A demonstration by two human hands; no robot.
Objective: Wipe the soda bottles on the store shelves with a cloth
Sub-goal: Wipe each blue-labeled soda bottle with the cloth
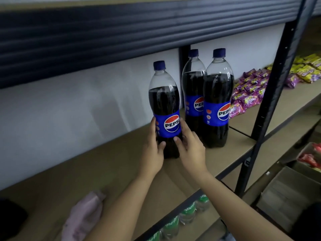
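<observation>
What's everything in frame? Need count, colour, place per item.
Pepsi bottles: 3, dark cola, blue caps and labels, upright on the middle shelf; one held in front, two behind to its right.
Cloth: 1, pale pink, lying on the shelf board at lower left, not held.
Shelf board: tan, in a dark metal frame.
Snack packets: many, purple and yellow, heaped on the next bay to the right.
Green soda bottles: a row, count unclear, on the shelf below.
Cardboard box: brown, lower right, red packets beside it.
Hands: left hand and right hand both hold the front bottle's lower body.
</observation>
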